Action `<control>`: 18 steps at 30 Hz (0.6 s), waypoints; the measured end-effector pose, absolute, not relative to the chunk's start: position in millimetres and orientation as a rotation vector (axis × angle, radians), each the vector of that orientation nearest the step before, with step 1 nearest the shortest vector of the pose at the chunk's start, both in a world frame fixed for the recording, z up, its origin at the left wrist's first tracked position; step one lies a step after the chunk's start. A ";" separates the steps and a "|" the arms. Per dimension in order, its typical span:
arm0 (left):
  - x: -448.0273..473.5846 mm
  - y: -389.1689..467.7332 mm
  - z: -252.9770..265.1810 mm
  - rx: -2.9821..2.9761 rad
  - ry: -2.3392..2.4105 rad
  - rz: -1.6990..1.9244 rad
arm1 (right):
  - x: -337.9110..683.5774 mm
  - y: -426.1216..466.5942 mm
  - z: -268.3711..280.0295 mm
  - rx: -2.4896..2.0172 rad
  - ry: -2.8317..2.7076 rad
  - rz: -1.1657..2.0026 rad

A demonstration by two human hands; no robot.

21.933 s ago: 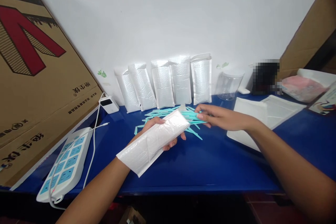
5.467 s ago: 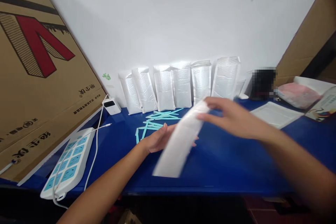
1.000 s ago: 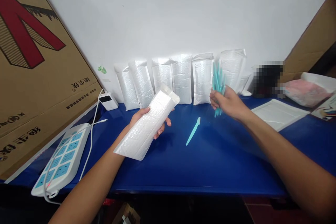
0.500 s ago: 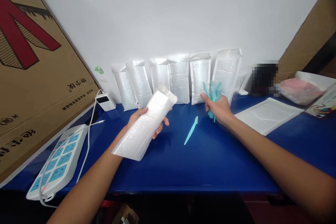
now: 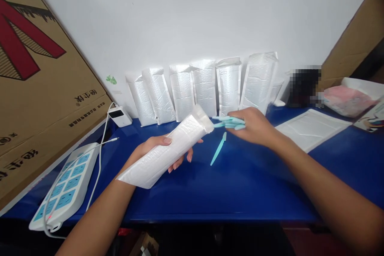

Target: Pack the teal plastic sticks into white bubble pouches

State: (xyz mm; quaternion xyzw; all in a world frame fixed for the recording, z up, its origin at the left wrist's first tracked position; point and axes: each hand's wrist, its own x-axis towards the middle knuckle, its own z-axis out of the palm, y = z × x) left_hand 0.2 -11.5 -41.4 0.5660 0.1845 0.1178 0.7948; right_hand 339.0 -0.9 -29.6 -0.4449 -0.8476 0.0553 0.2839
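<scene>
Six standing envelopes (image 5: pixel 205 88) are looking filled, left hand (image 5: pixel 150 147) clasping a seventh envelope (image 5: pixel 168 152), right hand (image 5: pixel 251 127) fingers pinching sticks (image 5: pixel 231 122) at its mouth, a loose stick (image 5: pixel 218 150) and flat envelope (image 5: pixel 313 126) remaining.

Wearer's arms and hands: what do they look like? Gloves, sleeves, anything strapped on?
Left hand and right hand: both ungloved. Left forearm and right forearm are slim and bare to the frame edge. No watch, cable or marking visible. Left hand partly hidden.
</scene>
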 end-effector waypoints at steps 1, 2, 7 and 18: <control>1.1 -14.0 -40.6 1.216 0.408 0.225 | 336.9 -2.0 -30.3 -1.205 -2.339 0.081; 2.3 -16.1 -40.2 1.214 0.418 0.204 | 334.8 -2.6 -31.2 -1.220 -2.397 0.022; 10.6 -20.2 -44.6 1.182 0.420 0.129 | 329.1 -4.1 -34.9 -1.256 -2.519 -0.139; 36.5 -24.0 -59.9 1.033 0.279 0.041 | 300.2 -30.2 -30.0 -0.977 -2.304 -0.898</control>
